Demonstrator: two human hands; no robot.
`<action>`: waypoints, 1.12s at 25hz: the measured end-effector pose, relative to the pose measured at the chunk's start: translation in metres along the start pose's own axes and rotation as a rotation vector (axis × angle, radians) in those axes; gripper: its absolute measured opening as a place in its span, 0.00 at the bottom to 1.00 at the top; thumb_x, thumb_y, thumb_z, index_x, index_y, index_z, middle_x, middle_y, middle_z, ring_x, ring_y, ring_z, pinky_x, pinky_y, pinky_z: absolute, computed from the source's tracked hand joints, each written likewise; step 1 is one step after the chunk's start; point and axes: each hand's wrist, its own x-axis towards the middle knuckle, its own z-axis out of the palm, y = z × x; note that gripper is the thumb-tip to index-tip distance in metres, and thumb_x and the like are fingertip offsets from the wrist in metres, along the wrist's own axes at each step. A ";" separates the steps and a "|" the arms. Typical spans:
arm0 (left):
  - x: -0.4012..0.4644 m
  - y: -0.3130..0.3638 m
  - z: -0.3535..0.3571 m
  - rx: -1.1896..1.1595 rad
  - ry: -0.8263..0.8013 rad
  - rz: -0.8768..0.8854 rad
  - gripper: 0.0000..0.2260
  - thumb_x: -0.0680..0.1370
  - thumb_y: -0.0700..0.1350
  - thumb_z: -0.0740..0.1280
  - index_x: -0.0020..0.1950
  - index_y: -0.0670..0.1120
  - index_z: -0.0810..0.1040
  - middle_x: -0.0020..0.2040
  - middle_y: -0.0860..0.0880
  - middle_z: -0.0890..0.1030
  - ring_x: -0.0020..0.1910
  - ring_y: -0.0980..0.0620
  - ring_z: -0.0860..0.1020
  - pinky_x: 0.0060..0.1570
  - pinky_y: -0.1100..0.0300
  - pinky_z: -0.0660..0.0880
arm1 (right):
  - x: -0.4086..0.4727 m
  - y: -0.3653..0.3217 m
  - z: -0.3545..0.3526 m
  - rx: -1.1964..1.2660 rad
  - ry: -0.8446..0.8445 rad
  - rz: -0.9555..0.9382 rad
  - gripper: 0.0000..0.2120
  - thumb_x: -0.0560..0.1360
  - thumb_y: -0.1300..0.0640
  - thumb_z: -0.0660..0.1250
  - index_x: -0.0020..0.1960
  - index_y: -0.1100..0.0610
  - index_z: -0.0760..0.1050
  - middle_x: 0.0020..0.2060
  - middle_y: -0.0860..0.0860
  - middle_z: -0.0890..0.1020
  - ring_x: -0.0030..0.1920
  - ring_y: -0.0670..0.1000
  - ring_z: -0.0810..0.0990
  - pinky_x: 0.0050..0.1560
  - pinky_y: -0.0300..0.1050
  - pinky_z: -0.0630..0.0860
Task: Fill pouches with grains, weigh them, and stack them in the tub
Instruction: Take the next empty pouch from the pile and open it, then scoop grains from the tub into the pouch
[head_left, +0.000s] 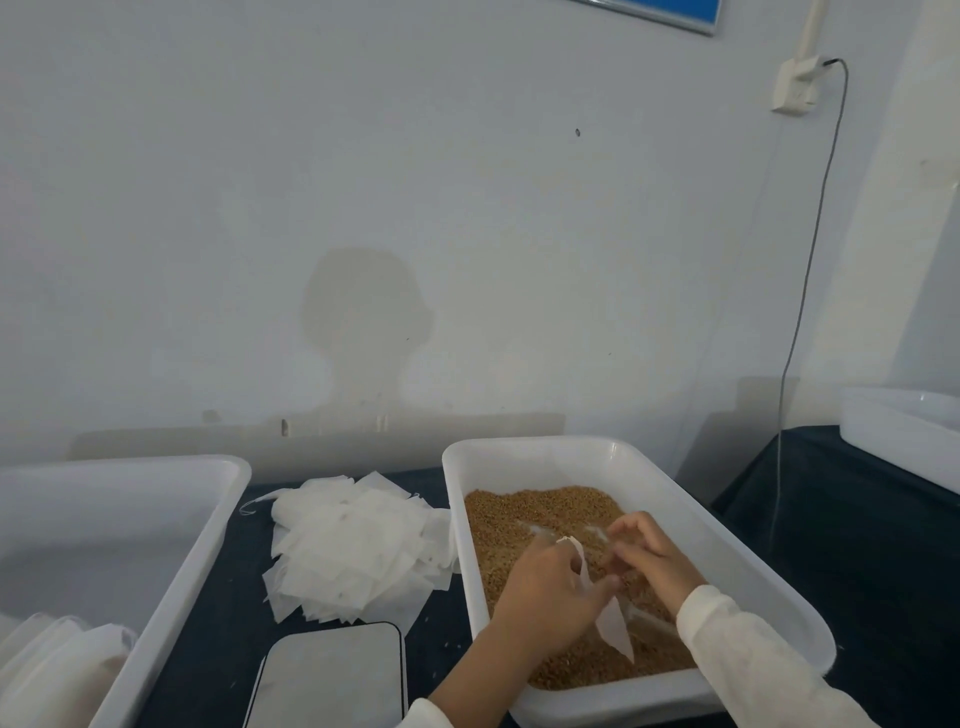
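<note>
A white tub (675, 493) on the right holds brown grains (540, 509). Over the grains my left hand (545, 587) pinches the mouth of a thin white pouch (615, 631), which hangs down toward the grains. My right hand (649, 556) is cupped with curled fingers right at the pouch's mouth, and grains seem to lie in it. A loose heap of empty white pouches (353, 545) lies on the dark table between the two tubs. At the front sits a flat scale (332, 675) with a grey top. The large white tub (156, 519) on the left holds filled pouches (57, 670) in its near corner.
The dark table (218, 623) stands against a pale wall. A third white tub (904, 431) sits on a second dark surface at the far right. A grey cable (795, 364) hangs down from a wall socket between the two tables.
</note>
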 end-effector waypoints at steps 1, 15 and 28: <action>0.001 -0.002 0.002 0.034 -0.011 -0.002 0.13 0.75 0.53 0.66 0.41 0.45 0.68 0.47 0.49 0.69 0.43 0.52 0.67 0.43 0.64 0.65 | 0.002 0.007 -0.007 -0.196 0.008 -0.010 0.06 0.79 0.61 0.61 0.53 0.52 0.68 0.45 0.49 0.79 0.45 0.49 0.79 0.45 0.40 0.74; 0.001 0.000 -0.007 0.174 0.269 0.158 0.08 0.74 0.42 0.64 0.38 0.47 0.67 0.51 0.59 0.66 0.49 0.57 0.65 0.45 0.70 0.63 | 0.009 0.019 -0.014 -0.915 -0.201 0.149 0.07 0.73 0.47 0.68 0.46 0.44 0.70 0.48 0.44 0.78 0.47 0.46 0.77 0.50 0.38 0.75; 0.000 -0.002 -0.012 -0.014 0.296 -0.126 0.06 0.72 0.48 0.73 0.41 0.47 0.79 0.46 0.56 0.73 0.49 0.55 0.73 0.49 0.62 0.72 | 0.026 -0.021 -0.079 -1.367 -0.340 0.001 0.11 0.72 0.57 0.70 0.47 0.47 0.70 0.44 0.44 0.75 0.44 0.46 0.74 0.38 0.33 0.68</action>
